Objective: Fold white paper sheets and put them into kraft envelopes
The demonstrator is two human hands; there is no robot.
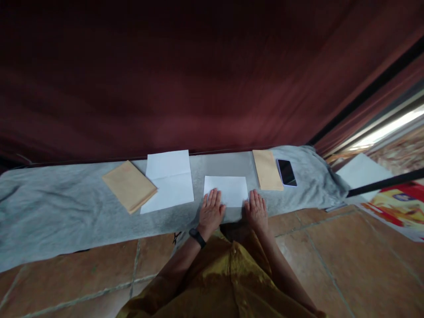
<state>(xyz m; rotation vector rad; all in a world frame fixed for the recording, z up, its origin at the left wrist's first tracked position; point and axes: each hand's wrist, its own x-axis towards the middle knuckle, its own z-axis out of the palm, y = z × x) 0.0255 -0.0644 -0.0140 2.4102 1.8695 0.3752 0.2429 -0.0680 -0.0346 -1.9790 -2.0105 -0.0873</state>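
A white sheet of paper (228, 190), about half the size of the sheet to its left, lies flat in front of me; it looks folded. My left hand (211, 211) rests on its lower left corner, fingers stretched out flat. At the lower right corner lies my right hand (257, 212), fingers also extended, with the thumb by the paper's edge. Further left is a larger white sheet (170, 179) with a crease across its middle. A brown envelope (129, 185) overlaps that sheet's left side.
A grey cloth (82, 207) covers the long narrow surface. Right of my hands lie another brown envelope (267, 170) and a phone (287, 172). A dark red curtain (198, 88) hangs behind. At far right are a dark bar (387, 182) and a red and yellow printed package (399, 205).
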